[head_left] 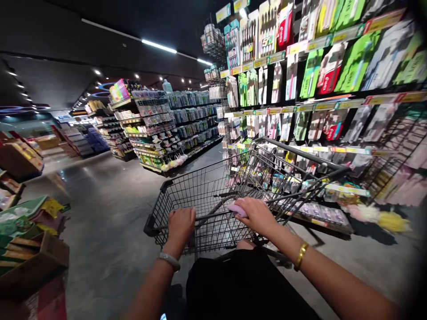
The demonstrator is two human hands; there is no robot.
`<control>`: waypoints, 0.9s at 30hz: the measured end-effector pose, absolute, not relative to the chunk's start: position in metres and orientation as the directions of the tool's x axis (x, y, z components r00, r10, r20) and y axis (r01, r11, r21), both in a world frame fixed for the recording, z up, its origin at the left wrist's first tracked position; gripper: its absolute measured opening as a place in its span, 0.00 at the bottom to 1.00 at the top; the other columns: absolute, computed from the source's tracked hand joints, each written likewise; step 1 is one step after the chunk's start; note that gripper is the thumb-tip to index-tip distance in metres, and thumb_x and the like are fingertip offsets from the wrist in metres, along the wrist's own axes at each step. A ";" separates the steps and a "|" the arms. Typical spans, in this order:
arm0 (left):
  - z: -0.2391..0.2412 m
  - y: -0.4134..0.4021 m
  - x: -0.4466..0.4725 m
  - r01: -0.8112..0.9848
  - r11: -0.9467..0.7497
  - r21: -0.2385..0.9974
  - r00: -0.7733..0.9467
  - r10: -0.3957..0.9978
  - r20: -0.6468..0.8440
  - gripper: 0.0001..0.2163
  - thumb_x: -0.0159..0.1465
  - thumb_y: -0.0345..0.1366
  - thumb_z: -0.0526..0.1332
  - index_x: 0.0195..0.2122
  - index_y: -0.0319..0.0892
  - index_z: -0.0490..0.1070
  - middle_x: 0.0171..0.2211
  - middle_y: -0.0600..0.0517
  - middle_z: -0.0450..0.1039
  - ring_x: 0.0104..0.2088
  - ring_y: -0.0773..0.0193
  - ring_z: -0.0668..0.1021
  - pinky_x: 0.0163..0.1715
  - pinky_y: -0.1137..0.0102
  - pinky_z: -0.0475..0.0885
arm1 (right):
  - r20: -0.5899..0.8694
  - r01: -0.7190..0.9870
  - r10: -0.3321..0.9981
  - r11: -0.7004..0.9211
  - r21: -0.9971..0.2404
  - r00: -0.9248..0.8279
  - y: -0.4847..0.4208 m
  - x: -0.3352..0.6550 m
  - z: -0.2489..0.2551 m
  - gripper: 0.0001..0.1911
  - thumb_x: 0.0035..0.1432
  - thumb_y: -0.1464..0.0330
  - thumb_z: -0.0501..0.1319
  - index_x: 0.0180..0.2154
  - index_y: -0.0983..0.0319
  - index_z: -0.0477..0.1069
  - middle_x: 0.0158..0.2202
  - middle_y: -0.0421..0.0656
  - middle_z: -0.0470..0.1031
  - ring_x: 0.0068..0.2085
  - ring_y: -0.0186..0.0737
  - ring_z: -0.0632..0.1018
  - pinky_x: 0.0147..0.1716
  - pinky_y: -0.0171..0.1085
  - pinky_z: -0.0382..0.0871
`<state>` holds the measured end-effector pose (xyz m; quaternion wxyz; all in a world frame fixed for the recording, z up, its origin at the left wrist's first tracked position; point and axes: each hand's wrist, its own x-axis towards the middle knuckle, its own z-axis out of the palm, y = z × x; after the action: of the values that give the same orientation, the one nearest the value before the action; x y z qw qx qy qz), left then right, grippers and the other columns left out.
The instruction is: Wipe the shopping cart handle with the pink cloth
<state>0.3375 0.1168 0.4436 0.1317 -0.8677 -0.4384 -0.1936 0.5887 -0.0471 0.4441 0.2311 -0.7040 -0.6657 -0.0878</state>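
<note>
A dark wire shopping cart (200, 191) stands in front of me in a store aisle. My left hand (181, 223) is closed round the cart's handle bar on the left. My right hand (256, 214) rests on the bar to the right, its fingers curled over a small pale lilac object (236, 209) pressed against the bar. A silver bracelet sits on my left wrist and a gold bangle on my right. A black bag or garment (243, 280) lies below the handle, close to me.
Tall shelves of packaged toothbrushes (313, 71) line the right side, close to the cart. More shelving (156, 129) runs ahead at centre. Cardboard boxes of goods (30, 249) stand at the left. Grey polished floor (106, 200) stretches ahead to the left.
</note>
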 end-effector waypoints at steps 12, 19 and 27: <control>0.434 0.068 0.425 0.761 -0.649 -0.026 0.615 0.708 0.346 0.31 0.74 0.44 0.40 0.30 0.38 0.80 0.28 0.42 0.79 0.31 0.55 0.79 0.37 0.63 0.64 | 0.489 0.985 0.869 0.016 -0.171 0.070 -0.052 0.595 0.435 0.23 0.62 0.55 0.61 0.57 0.52 0.66 0.50 0.45 0.73 0.49 0.47 0.72 0.51 0.45 0.61; 0.435 0.069 0.424 0.789 -0.614 -0.016 0.590 0.751 0.295 0.29 0.73 0.42 0.41 0.32 0.38 0.81 0.30 0.41 0.79 0.32 0.58 0.79 0.34 0.66 0.64 | 0.539 0.954 0.794 -0.173 -0.246 0.283 -0.047 0.582 0.428 0.19 0.65 0.56 0.57 0.53 0.57 0.69 0.46 0.49 0.74 0.47 0.49 0.71 0.50 0.48 0.60; 0.435 0.066 0.422 0.769 -0.638 -0.039 0.616 0.725 0.307 0.29 0.74 0.43 0.41 0.33 0.39 0.81 0.30 0.42 0.79 0.32 0.57 0.79 0.34 0.65 0.64 | 0.527 0.975 0.846 0.045 -0.219 0.079 -0.056 0.595 0.426 0.20 0.62 0.57 0.60 0.55 0.54 0.68 0.50 0.46 0.73 0.50 0.47 0.72 0.52 0.47 0.62</control>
<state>0.4223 0.0658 0.4345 0.0838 -0.8951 -0.4174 -0.1326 0.5947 -0.0558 0.4264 0.2750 -0.6812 -0.6684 -0.1166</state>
